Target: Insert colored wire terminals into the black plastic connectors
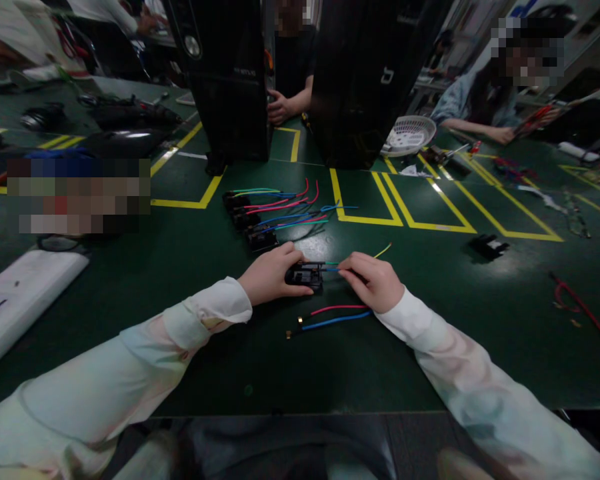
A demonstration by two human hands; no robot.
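My left hand (273,272) is closed around a small black plastic housing (307,275), which rests at the green table. Thin wires run out of its right side. My right hand (375,280) pinches a blue wire (331,269) close to the housing. A yellow wire end (383,251) sticks out beyond that hand. Just below lie a loose red wire (337,308) and a loose blue wire (335,320), each with a brass-coloured terminal at its left end. Behind my hands, several black housings (260,238) with coloured wires sit in a row.
Two tall black cases (230,87) stand at the back, a person's hand (280,107) between them. A white basket (411,133) is behind right. Another black part (489,247) and a red wire (587,310) lie right. A white box (27,297) lies left. Yellow tape (370,219) marks the table.
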